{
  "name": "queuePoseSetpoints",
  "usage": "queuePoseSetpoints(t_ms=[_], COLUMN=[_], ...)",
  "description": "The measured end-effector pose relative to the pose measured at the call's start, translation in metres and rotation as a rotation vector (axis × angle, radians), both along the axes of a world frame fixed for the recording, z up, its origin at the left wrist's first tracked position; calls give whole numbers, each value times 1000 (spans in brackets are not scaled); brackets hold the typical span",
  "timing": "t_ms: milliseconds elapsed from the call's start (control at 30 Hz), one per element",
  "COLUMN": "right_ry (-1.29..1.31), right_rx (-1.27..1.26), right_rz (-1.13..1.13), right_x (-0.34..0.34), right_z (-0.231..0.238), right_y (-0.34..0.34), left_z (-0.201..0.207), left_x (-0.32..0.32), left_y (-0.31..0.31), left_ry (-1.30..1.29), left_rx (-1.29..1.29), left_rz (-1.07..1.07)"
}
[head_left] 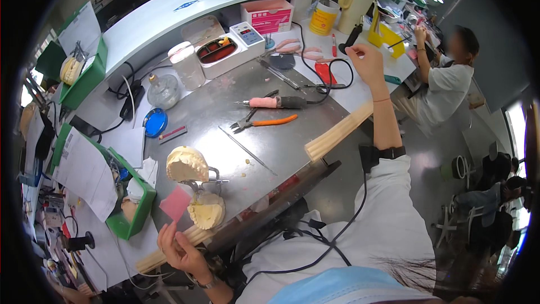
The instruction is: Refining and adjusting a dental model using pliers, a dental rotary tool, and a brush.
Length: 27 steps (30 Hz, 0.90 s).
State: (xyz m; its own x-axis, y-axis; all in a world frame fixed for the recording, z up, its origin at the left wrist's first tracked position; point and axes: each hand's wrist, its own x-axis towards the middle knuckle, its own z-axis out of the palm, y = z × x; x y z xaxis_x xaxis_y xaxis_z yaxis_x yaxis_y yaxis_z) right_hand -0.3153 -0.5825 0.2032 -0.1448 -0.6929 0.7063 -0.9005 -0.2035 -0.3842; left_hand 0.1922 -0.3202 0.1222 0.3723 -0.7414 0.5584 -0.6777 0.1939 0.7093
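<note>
My left hand (184, 254) is by the bench's front edge, its fingertips closed on the lower corner of a pink wax sheet (175, 204). Beside the sheet is a hinged metal articulator (215, 177) with an upper plaster dental cast (188, 163) and a lower one (207, 211). My right hand (367, 66) reaches far right, fingers pinched at the lower end of a slim black object (354, 36) whose kind I cannot tell. Mid-bench lie a handpiece (270, 102) with a pink grip, orange-handled cutters (267, 121) and a thin metal probe (246, 150).
Wooden bench pegs (337, 133) jut from the front edge. Behind stand a wax heater (230, 50), a glass burner (163, 91), a blue dish (155, 122) and a yellow tub (324, 18). Green trays (133, 222) are at left; a co-worker (444, 81) sits at right.
</note>
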Motion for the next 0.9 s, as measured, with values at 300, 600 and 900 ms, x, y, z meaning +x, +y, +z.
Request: queuePoseSetpoints(t_ms=[300,600,900], right_ry=[-58,71,81], right_rx=[-51,79,-33], right_rz=[329,715,894], right_x=[105,218,264], right_z=[-1,12,19], right_y=[-12,83,157], left_z=[33,64,20], left_x=[27,49,14], left_y=[4,1,-38], left_ry=[-235,-221,-399], left_rx=[-64,142,394], left_rz=[234,99,268])
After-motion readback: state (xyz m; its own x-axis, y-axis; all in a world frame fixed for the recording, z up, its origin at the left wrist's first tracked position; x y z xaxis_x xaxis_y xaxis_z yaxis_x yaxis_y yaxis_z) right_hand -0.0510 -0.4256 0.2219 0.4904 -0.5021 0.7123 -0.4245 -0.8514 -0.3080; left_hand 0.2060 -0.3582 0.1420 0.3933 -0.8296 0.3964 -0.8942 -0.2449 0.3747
